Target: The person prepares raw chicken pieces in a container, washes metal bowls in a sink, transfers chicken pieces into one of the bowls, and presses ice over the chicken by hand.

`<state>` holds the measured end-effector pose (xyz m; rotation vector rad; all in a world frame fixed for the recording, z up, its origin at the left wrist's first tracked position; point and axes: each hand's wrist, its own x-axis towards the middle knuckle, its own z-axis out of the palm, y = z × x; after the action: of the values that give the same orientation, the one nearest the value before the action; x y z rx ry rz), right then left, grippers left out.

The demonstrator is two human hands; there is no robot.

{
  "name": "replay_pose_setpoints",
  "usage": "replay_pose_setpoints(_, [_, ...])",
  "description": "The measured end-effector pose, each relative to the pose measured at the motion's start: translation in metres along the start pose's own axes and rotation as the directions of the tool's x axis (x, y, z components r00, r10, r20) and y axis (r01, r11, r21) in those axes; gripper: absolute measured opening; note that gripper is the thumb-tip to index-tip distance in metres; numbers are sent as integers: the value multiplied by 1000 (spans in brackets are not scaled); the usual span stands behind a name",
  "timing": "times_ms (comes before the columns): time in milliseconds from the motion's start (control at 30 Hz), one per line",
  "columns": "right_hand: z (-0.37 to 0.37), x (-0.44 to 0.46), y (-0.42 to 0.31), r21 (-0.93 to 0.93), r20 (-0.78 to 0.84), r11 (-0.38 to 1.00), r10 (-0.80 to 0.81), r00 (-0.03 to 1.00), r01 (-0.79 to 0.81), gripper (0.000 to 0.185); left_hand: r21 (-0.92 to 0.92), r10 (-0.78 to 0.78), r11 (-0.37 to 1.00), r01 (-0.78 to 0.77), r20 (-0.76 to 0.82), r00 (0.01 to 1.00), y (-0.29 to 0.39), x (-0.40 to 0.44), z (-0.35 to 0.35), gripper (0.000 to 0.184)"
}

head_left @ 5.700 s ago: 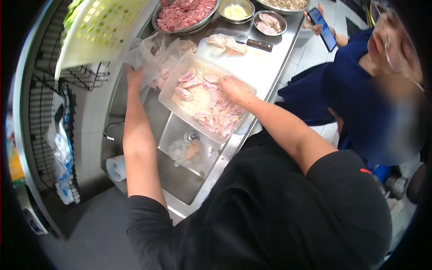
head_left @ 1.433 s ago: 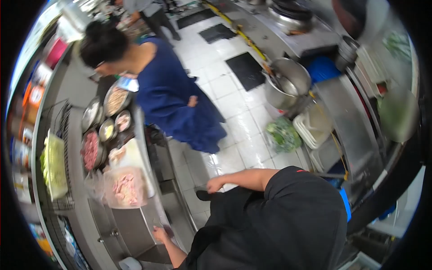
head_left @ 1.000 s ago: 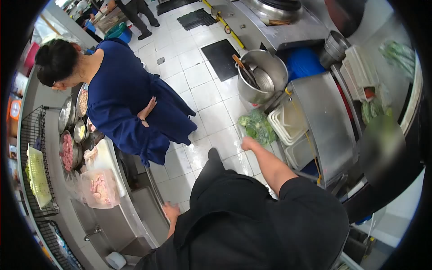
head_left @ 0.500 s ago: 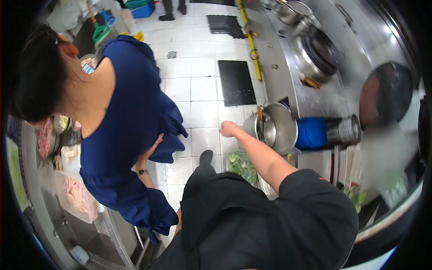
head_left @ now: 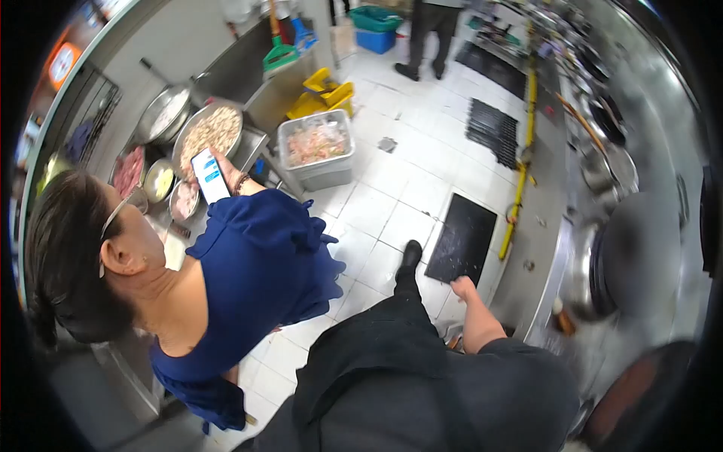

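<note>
My right hand (head_left: 464,288) hangs ahead of my body above the floor, its fingers curled closed and nothing showing in them. It is nearest to a black floor mat (head_left: 462,237). My left hand is out of view, hidden past my dark clothing. One black shoe (head_left: 411,256) is stretched forward on the white tiles. Beside me on the left stands a person in a blue top (head_left: 256,264), whose hand holds a phone (head_left: 209,176) with a lit screen.
Left, a steel counter carries a large bowl of pale chopped food (head_left: 215,132) and smaller bowls. A grey bin (head_left: 316,151) stands on the floor near yellow containers (head_left: 324,94). Along the right run a yellow pipe (head_left: 520,181) and steel pots (head_left: 591,271). Another person's legs (head_left: 433,38) are ahead.
I have moved forward and my view has turned left. The bowls, grey bin and phone have come into view. My right hand remains curled; the pot and blue container beside it are out of sight.
</note>
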<state>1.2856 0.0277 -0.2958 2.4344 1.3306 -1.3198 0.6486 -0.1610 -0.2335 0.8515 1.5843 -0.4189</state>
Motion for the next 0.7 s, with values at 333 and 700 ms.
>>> replay_pose_setpoints(333, [-205, 226, -46, -234, 315, 895, -300, 900, 380, 37, -210, 26, 975, -69, -202, 979, 275, 29, 19, 47])
replay_pose_setpoints(700, [-477, 370, -328, -98, -314, 851, -518, 795, 516, 35, -137, 86, 984, -116, -205, 975, 524, 155, -151, 48])
